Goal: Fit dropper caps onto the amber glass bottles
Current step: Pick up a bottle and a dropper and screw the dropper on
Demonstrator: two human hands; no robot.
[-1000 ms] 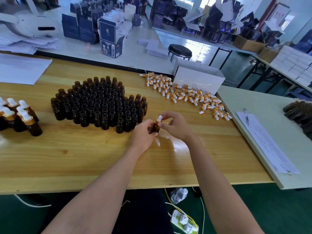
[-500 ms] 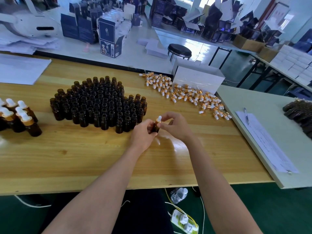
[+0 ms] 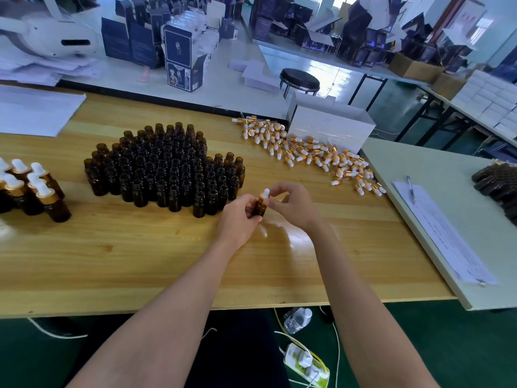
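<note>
Cap fitting, mid-step. The left hand [image 3: 240, 219] is clamped around the body of one amber bottle [image 3: 259, 207], held just above the counter [image 3: 140, 247] and slightly tilted. The right hand [image 3: 293, 204] pinches the dropper cap [image 3: 264, 195] that sits on this bottle's neck, its fingers closed on the gold collar below the white bulb. Whether the thread is fully engaged cannot be told from this view.

Risks, as judged: a cap turned while the bottle is tilted may cross-thread and seat crooked; a loose left grip may let the glass spin or slip onto the wood. The uncapped bottles [image 3: 167, 169] stand packed together just left of the hands, so a careless sweep of the left forearm could topple a row. The loose caps [image 3: 316, 155] lie near the counter's right edge and could roll off if nudged. Finished bottles [image 3: 36, 189] stand well apart at far left.
</note>
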